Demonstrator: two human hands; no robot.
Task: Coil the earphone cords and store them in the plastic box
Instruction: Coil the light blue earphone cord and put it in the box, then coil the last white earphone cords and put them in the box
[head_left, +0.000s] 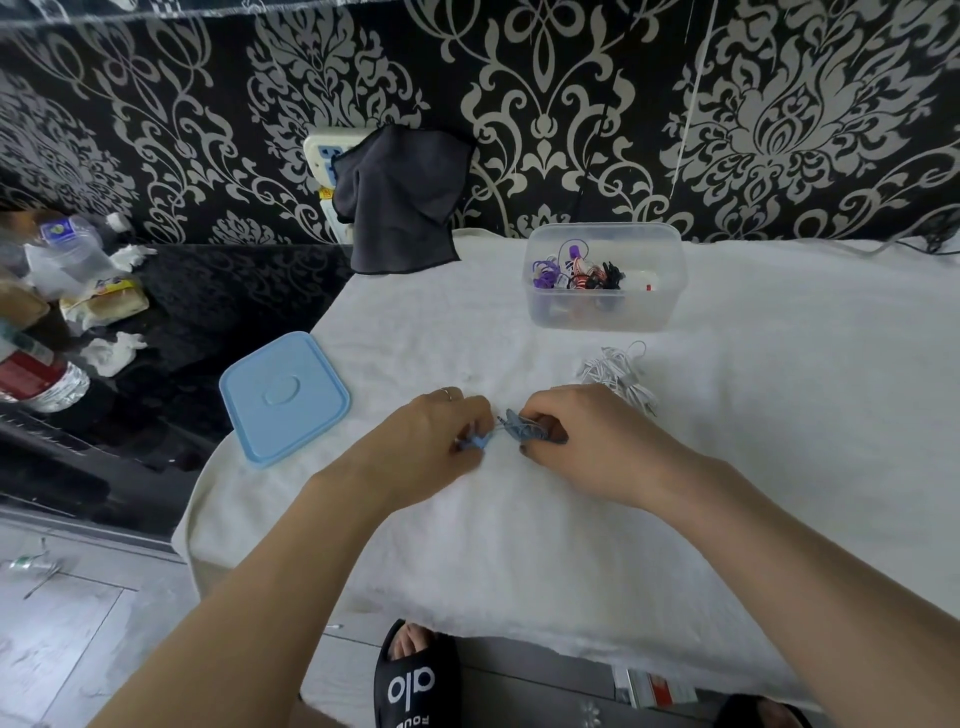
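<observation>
Both my hands work a blue earphone cord over the white towel-covered table. My left hand pinches one end of the cord, with blue bits showing under its fingers. My right hand grips the bunched part of the same cord. A short stretch runs taut between the two hands. A loose white earphone cord lies just beyond my right hand. The clear plastic box stands open at the back and holds purple, red-white and black coiled cords.
The box's blue lid lies at the table's left edge. A dark cloth hangs over a wall socket behind the table. Bottles and crumpled tissues clutter a dark surface on the left. My slippered feet show below the table.
</observation>
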